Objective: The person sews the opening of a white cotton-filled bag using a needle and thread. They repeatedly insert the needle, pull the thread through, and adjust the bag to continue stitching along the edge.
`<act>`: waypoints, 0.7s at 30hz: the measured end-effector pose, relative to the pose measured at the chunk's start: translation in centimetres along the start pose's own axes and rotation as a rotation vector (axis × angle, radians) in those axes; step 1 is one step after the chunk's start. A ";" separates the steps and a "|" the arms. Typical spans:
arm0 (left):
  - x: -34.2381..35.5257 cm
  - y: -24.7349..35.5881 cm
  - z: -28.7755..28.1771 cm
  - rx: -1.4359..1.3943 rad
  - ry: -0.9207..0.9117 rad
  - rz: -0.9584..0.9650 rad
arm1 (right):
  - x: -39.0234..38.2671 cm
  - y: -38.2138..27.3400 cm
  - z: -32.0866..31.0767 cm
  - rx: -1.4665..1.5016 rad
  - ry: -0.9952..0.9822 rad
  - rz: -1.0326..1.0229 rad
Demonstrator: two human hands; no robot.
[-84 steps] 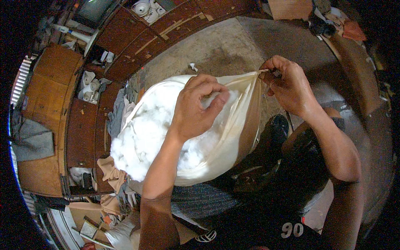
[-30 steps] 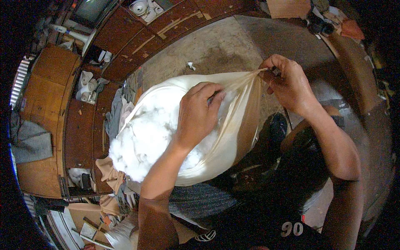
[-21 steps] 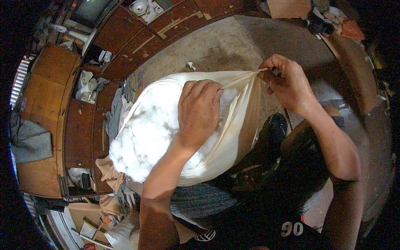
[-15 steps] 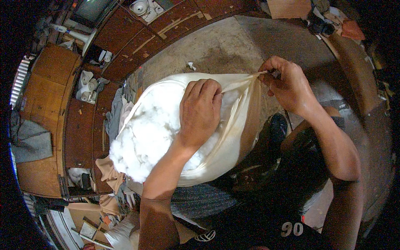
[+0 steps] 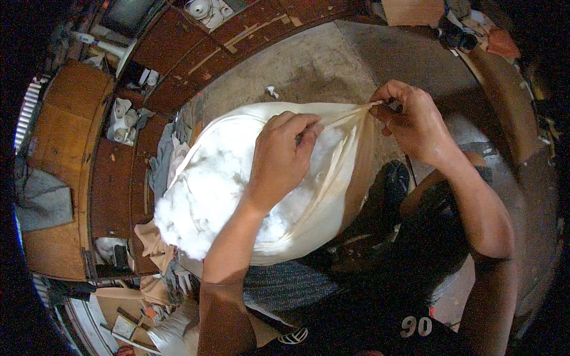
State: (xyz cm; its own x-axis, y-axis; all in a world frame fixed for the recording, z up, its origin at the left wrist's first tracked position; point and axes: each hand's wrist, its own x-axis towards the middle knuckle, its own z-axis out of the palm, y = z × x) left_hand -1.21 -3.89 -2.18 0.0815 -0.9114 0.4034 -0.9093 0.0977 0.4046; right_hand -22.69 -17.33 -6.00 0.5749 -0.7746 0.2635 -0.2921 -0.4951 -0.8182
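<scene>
A cream fabric cover (image 5: 332, 207) lies across my lap, its wide mouth full of fluffy white stuffing (image 5: 208, 178). At the far right end, my right hand (image 5: 412, 121) pinches the gathered corner of the cover and holds it taut. Over the stuffing, near the far rim of the mouth, is my left hand (image 5: 285, 157). Its fingers are bent, with thumb and fingertips close together near the stretched cloth. Whatever may be between those fingertips is hidden. Stuffing bulges out of the left end of the cover.
Brown wooden cabinets (image 5: 113, 196) run along the left and back, with white rolls (image 5: 123, 121) in an opening. Grey cloth (image 5: 44, 202) hangs over a wooden surface at the left. A white scrap (image 5: 272, 92) lies on the floor beyond the cover. My dark shoe (image 5: 396, 181) is below right.
My left hand has turned and its grasp at the rim has loosened, with thumb and fingertips now reaching slightly right. My right hand keeps its pinch almost in place.
</scene>
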 end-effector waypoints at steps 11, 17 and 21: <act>-0.6 0.4 0.1 0.209 0.157 0.105 | -0.4 0.0 0.1 0.054 0.002 -0.059; -0.1 0.0 -0.1 0.086 0.156 0.080 | -0.6 -0.8 -0.9 -0.034 -0.037 -0.193; -0.1 0.1 -0.2 0.010 0.131 0.065 | -0.5 -2.3 -2.6 0.034 0.001 -0.383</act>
State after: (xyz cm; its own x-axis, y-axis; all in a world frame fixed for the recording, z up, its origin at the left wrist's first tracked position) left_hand -1.17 -3.74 -1.99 0.0742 -0.8433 0.5324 -0.9185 0.1501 0.3658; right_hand -24.27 -16.81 -2.95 0.6369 -0.5361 0.5539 -0.0306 -0.7356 -0.6767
